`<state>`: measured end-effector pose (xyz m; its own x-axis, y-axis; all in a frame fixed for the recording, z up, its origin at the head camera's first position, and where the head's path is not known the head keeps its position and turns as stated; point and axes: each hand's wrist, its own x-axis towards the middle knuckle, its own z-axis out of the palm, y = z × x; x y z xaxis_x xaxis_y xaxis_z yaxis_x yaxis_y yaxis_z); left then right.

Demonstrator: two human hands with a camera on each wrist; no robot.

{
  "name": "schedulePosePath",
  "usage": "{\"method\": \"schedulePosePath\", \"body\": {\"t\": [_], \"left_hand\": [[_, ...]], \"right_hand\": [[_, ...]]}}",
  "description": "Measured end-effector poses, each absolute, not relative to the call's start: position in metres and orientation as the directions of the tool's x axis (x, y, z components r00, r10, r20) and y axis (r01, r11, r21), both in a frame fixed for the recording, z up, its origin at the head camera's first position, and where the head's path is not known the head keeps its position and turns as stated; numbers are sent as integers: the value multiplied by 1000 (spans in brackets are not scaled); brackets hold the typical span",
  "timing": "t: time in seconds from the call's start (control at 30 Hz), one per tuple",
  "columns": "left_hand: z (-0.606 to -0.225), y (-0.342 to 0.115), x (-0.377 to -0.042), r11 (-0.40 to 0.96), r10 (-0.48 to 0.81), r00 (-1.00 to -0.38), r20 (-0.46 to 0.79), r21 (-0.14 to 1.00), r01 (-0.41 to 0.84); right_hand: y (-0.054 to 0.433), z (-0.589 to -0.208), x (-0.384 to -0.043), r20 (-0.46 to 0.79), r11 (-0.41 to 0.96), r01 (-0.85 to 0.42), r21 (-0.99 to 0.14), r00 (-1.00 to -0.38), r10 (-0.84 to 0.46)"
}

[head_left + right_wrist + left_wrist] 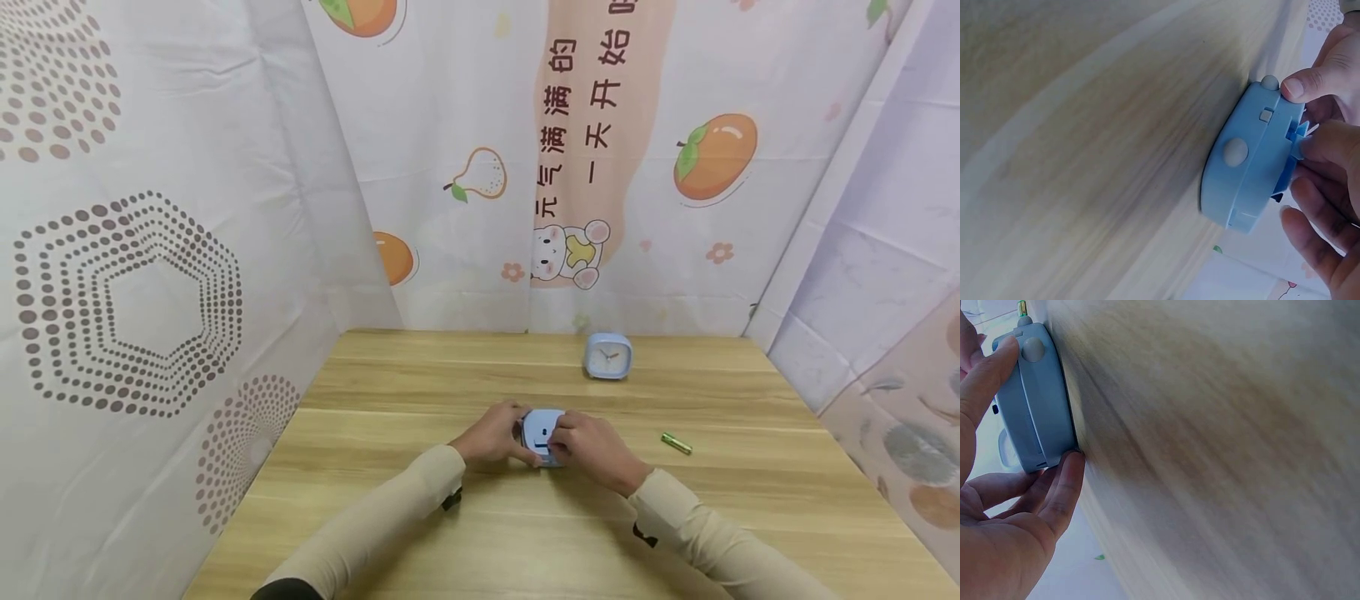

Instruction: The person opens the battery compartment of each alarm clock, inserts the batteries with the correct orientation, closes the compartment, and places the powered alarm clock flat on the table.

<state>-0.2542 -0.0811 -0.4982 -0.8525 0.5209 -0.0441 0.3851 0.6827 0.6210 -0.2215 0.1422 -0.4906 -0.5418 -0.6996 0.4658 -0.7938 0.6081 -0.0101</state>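
Note:
A light blue alarm clock (pixel 542 425) lies face down on the table, its back turned up. My left hand (pixel 491 433) grips it from the left side; in the left wrist view, thumb and fingers span the blue casing (pixel 1047 419). Over the back of the clock, my right hand (pixel 596 450) pinches the small blue battery cover (pixel 1286 176), which stands tilted up from the casing in the right wrist view. Round grey feet (pixel 1235 152) stick out of the clock's side. The inside of the battery compartment is hidden by the fingers.
A second light blue clock (pixel 608 357) stands upright farther back, its dial facing me. One green battery (pixel 677 443) lies on the wooden table (pixel 420 367) to the right of my right hand. Printed curtains (pixel 450 100) enclose the back and sides.

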Motion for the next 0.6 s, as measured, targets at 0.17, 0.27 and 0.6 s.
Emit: {"method": "schedulePosePath", "body": {"t": [0.17, 0.27, 0.6], "left_hand": [[-499, -82, -254, 682, 521, -852, -46, 623, 383], [-500, -82, -255, 684, 521, -852, -44, 619, 386], [-503, -83, -257, 676, 529, -848, -30, 619, 400]], "right_hand": [[143, -490, -222, 505, 616, -788, -11, -536, -677], [144, -490, -222, 495, 632, -775, -20, -557, -667], [146, -487, -224, 480, 661, -734, -153, -640, -600]]}}
